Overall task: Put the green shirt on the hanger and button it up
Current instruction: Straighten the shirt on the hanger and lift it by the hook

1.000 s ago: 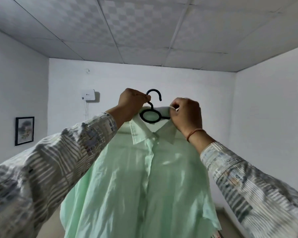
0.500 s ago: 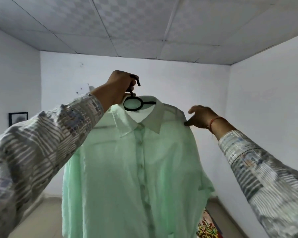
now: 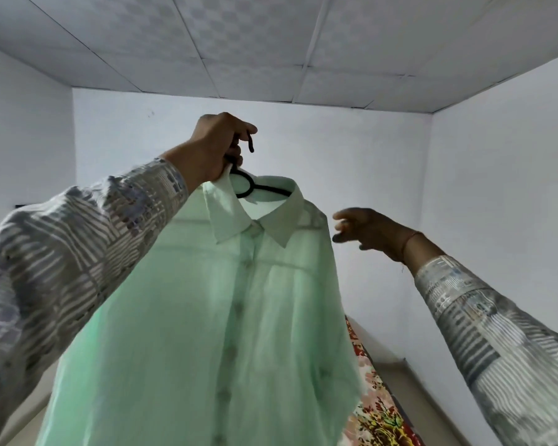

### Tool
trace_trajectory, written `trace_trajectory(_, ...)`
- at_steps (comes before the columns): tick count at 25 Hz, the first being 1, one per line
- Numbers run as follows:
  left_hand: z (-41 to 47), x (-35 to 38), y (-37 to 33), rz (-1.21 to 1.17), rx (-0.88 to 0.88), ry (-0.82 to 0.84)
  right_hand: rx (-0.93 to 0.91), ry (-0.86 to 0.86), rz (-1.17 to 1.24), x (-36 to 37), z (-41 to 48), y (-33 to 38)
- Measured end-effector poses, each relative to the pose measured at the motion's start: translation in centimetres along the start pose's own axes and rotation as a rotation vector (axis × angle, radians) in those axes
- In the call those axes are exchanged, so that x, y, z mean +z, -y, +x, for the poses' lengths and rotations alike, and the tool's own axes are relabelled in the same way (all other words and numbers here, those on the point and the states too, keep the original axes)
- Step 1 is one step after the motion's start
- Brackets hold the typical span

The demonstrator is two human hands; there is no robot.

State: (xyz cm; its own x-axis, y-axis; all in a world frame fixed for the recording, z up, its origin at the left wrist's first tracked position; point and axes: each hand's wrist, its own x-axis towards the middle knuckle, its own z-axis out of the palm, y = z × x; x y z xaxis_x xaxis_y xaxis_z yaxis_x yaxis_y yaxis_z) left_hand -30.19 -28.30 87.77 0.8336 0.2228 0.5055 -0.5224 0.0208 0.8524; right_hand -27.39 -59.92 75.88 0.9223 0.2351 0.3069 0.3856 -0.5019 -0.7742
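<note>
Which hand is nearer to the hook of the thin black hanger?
Left. The left hand holds the thin black hanger at its hook; the right hand is lower, beside the pale green shirt's shoulder.

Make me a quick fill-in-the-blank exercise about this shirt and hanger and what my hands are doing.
1. The left hand grips the hook of the ____ hanger.
2. The shirt hanging on it is pale ____.
3. The right hand, fingers relaxed, holds ____.
4. The ____ hand is raised higher.
Missing words: black; green; nothing; left.
</note>
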Motion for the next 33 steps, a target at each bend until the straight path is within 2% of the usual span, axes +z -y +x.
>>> trace_trajectory(2,-0.4,0.6,0.7,-0.02,-0.032,0.051,-0.124,-0.032,0.118,0.9,0.1,2.3)
trace_trajectory(4,-0.8,1.2,1.2,-0.048,-0.049,0.134,-0.211,-0.113,-0.008,1.9,0.5,4.7)
trace_trajectory(7,-1.5,1.8,1.8,-0.071,-0.029,0.179,-0.204,-0.102,-0.115,3.0,1.2,6.9)
trace_trajectory(11,-2.7,1.9,1.8,-0.036,-0.028,0.34,-0.309,-0.222,0.031,4.4,1.4,9.0)
trace_trajectory(12,-2.6,1.7,1.8,0.01,0.013,0.365,-0.348,-0.237,-0.012,4.6,1.5,9.4)
trace_trajectory(14,-2.2,1.1,1.9,0.107,0.129,0.405,-0.358,-0.212,-0.205,4.6,1.4,9.8)
trace_trajectory(15,-2.1,0.6,2.0,0.164,0.175,0.43,-0.321,-0.209,-0.228,4.3,1.2,10.2)
trace_trajectory(18,-2.3,-0.6,2.0,0.291,0.256,0.507,-0.273,-0.118,0.038,4.1,1.2,11.2)
trace_trajectory(20,-2.6,-1.0,1.9,0.288,0.282,0.582,-0.333,-0.046,0.04,5.5,1.1,12.0)
trace_trajectory(22,-2.9,-1.3,1.9,0.28,0.305,0.638,-0.355,-0.053,0.063,7.0,1.4,12.3)
trace_trajectory(25,-2.9,-1.3,2.3,0.304,0.343,0.616,-0.311,-0.027,0.213,7.1,1.1,13.1)
trace_trajectory(29,-3.3,-0.7,2.0,0.304,0.386,0.53,-0.385,-0.05,0.162,7.1,0.3,14.4)
trace_trajectory(33,-4.4,-0.3,1.4,0.559,0.52,0.398,-0.445,-0.081,0.129,8.1,0.0,15.9)
